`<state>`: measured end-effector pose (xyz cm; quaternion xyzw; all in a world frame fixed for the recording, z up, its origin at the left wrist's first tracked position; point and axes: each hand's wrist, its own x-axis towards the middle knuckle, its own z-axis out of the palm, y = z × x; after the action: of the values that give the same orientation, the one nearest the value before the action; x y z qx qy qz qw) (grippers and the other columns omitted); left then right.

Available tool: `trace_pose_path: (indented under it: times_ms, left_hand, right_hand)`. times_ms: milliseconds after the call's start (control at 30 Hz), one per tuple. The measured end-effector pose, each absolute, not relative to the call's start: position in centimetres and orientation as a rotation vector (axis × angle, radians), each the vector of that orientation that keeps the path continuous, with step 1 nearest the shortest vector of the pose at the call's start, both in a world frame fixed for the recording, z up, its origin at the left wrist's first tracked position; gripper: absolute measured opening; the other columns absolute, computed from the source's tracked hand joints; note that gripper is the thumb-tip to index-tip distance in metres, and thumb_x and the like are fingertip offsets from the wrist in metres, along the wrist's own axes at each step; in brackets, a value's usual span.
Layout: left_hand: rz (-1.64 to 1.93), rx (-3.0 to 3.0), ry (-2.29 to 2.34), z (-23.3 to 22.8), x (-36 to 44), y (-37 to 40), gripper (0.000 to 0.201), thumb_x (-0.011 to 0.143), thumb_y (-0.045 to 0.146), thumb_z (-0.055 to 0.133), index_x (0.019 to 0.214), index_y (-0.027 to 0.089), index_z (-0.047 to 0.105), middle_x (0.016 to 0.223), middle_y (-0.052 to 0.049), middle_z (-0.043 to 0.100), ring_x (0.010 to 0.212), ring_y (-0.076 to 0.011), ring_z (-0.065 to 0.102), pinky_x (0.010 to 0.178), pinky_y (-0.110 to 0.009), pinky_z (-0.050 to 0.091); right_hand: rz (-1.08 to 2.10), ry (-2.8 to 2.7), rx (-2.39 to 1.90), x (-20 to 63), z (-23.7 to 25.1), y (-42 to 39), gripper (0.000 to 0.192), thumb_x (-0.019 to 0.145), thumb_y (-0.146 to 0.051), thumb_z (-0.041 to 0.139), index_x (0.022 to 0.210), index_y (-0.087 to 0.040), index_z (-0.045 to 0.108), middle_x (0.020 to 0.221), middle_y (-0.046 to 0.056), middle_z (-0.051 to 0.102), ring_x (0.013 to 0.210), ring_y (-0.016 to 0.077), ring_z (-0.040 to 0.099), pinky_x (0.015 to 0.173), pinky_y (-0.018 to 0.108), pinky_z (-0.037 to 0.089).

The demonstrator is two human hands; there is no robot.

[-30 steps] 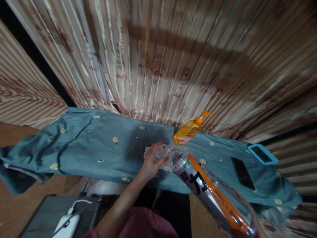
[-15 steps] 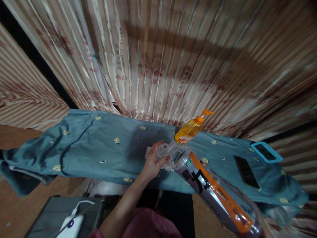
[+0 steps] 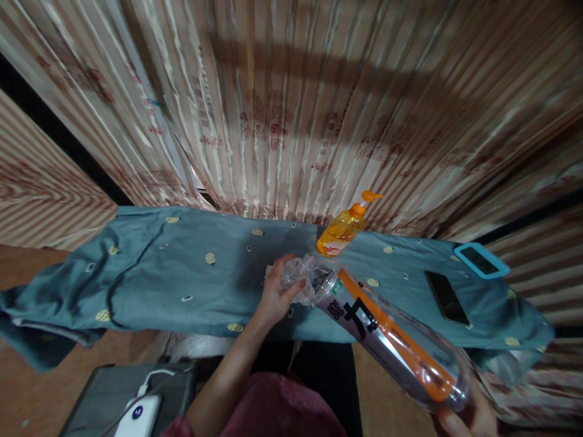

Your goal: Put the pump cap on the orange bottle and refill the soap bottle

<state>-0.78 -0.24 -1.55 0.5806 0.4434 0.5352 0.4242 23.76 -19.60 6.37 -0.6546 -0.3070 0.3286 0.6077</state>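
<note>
Fingers [image 3: 286,272] of my left hand [image 3: 276,294] curl around the mouth end of a large clear plastic bottle [image 3: 387,340], closed on its neck with the thumb lying along the near side. That bottle is see-through, with a broad orange stripe down its length and black characters on a pale label. It lies tilted, long axis running from the neck at my left fingers, over the desk [image 3: 182,273], down toward the lower right, base nearest me. My right hand [image 3: 469,416] cups the base from below; only a few fingertips show at the picture's edge, so I cannot tell how tightly they close. My left forearm reaches up from below, wrist bent slightly inward. Just beyond the left fingers stands an orange pump soap bottle [image 3: 341,230] on the blue-grey cloth [image 3: 136,279]. Well to the right of them lie a black phone [image 3: 446,297] and a blue-cased phone [image 3: 481,260].
</note>
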Motion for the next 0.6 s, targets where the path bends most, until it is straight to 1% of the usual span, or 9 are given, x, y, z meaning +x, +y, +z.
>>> trace_pose_path:
  times_ms: [67, 167, 267, 367, 467, 600]
  left_hand:
    - [1.337, 1.455, 1.113, -1.7, -0.8, -0.2, 0.055, 0.087, 0.037, 0.083, 0.137, 0.022, 0.066, 0.137, -0.013, 0.075, 0.130, -0.0340, 0.071, 0.117, -0.049, 0.053]
    - [1.326, 1.452, 1.120, -2.0, -0.7, -0.1, 0.056, 0.087, 0.037, 0.083, 0.138, 0.023, 0.065, 0.138, -0.012, 0.075, 0.131, -0.0335, 0.070, 0.118, -0.048, 0.052]
    - [1.326, 1.448, 1.114, -2.4, -0.7, 0.0, 0.056, 0.087, 0.037, 0.083, 0.139, 0.023, 0.064, 0.138, -0.012, 0.074, 0.130, -0.0328, 0.070, 0.117, -0.048, 0.052]
    - [1.333, 1.460, 1.118, -2.7, -0.8, 0.0, 0.056, 0.088, 0.039, 0.083, 0.139, 0.023, 0.064, 0.138, -0.012, 0.074, 0.129, -0.0325, 0.071, 0.116, -0.047, 0.053]
    - [1.335, 1.474, 1.132, -2.7, -0.9, 0.0, 0.056, 0.089, 0.039, 0.083, 0.139, 0.023, 0.065, 0.139, -0.012, 0.074, 0.131, -0.0325, 0.070, 0.117, -0.047, 0.052]
    - [1.333, 1.492, 1.121, -2.6, -1.0, 0.0, 0.056, 0.089, 0.038, 0.083, 0.140, 0.023, 0.065, 0.142, -0.013, 0.073, 0.134, -0.0329, 0.070, 0.120, -0.048, 0.052]
  right_hand:
    - [0.739, -0.697, -1.511, 23.5, 6.7, -19.4, 0.094, 0.071, -0.072, 0.089, 0.149, -0.029, 0.059, 0.159, 0.008, 0.062, 0.158, 0.0383, 0.045, 0.129, 0.040, 0.035]
    - [0.723, -0.690, -1.510, 23.3, 7.1, -19.1, 0.099, 0.067, -0.074, 0.091, 0.148, -0.027, 0.059, 0.162, 0.010, 0.059, 0.160, 0.0425, 0.042, 0.130, 0.044, 0.032]
    - [0.706, -0.755, -1.485, 23.1, 7.5, -19.0, 0.096, 0.071, -0.072, 0.091, 0.149, -0.025, 0.060, 0.164, 0.012, 0.056, 0.161, 0.0443, 0.040, 0.131, 0.048, 0.028]
    - [0.689, -0.787, -1.475, 22.8, 7.9, -18.9, 0.094, 0.075, -0.073, 0.087, 0.150, -0.024, 0.059, 0.163, 0.013, 0.057, 0.159, 0.0444, 0.041, 0.131, 0.050, 0.026]
    - [0.698, -0.738, -1.468, 22.4, 8.3, -18.6, 0.098, 0.071, -0.074, 0.090, 0.149, -0.023, 0.060, 0.160, 0.013, 0.058, 0.157, 0.0453, 0.042, 0.128, 0.049, 0.029]
    - [0.672, -0.709, -1.470, 22.1, 8.6, -18.4, 0.097, 0.065, -0.074, 0.093, 0.143, -0.024, 0.062, 0.152, 0.012, 0.065, 0.151, 0.0405, 0.050, 0.120, 0.041, 0.039]
